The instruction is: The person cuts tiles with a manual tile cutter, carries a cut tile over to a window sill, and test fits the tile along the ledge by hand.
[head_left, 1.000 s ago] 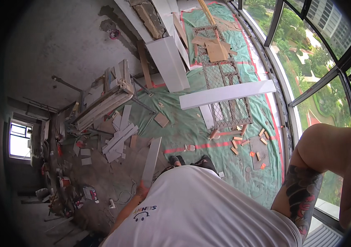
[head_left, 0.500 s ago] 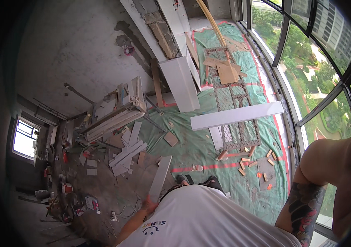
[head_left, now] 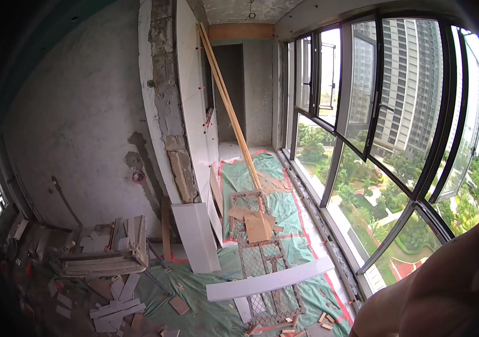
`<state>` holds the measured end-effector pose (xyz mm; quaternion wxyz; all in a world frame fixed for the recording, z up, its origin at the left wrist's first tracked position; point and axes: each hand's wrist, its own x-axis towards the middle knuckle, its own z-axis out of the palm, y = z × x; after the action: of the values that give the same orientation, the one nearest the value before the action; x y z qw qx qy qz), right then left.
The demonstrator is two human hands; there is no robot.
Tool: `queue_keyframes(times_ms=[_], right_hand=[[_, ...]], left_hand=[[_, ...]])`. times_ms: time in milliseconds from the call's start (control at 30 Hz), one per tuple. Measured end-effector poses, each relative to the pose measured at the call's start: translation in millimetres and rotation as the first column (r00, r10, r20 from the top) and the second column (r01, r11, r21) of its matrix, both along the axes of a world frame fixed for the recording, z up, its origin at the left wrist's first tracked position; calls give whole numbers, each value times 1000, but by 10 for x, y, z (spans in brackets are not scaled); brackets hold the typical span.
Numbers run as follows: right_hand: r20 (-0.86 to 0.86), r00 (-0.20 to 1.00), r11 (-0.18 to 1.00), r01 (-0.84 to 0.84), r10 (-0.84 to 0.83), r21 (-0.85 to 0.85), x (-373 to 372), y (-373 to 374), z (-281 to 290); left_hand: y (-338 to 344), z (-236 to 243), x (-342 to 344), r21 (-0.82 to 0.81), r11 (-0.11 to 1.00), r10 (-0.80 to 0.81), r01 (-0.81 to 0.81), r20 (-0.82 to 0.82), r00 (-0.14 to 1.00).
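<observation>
My raised right arm (head_left: 419, 286) fills the lower right edge, close to the camera; my right hand is not visible. My left hand is outside the frame. Below me, a long white strip of board (head_left: 270, 279) lies across a mesh metal scaffold frame (head_left: 278, 306). Torn brown cardboard (head_left: 256, 227) rests on that frame's far part. Long wooden battens (head_left: 227, 104) lean diagonally from the frame toward the top of the boarded column (head_left: 193, 95). A wide white panel (head_left: 194, 238) leans at the column's foot.
A worktable (head_left: 102, 258) piled with offcuts stands at left before a bare plaster wall (head_left: 71, 129). Board scraps (head_left: 118, 314) litter the floor there. Green sheeting (head_left: 307, 261) with red edging covers the floor along the tall windows (head_left: 391, 90) at right. Small wood blocks (head_left: 326, 320) lie bottom right.
My view has tilted up toward the far wall and windows, so the room has shifted down in frame. My torso, feet and left hand, which gripped a white board earlier, have left view.
</observation>
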<state>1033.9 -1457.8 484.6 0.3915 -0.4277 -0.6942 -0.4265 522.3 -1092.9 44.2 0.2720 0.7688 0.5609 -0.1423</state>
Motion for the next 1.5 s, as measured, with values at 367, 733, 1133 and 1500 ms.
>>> queue_keyframes(times_ms=[367,733,1133,1500], right_hand=[[48,999,999,18,-19,27,-8,116,107],[41,981,979,-185,189,-84,-497,970,-61],[-182,875,858,-478,448,-189,-1613,2552,1],[-473,760,190,-436,-446,-880,-2612,4528,-2954]], left_hand=[[-437,-186,-350,-11,987,159,-158,5,987],[-965,-613,-1466,-40,972,222,-232,-173,960],[-540,-575,-1892,-38,919,378,-391,-188,906],[154,-1180,-3104,-86,834,543,-545,-40,839]])
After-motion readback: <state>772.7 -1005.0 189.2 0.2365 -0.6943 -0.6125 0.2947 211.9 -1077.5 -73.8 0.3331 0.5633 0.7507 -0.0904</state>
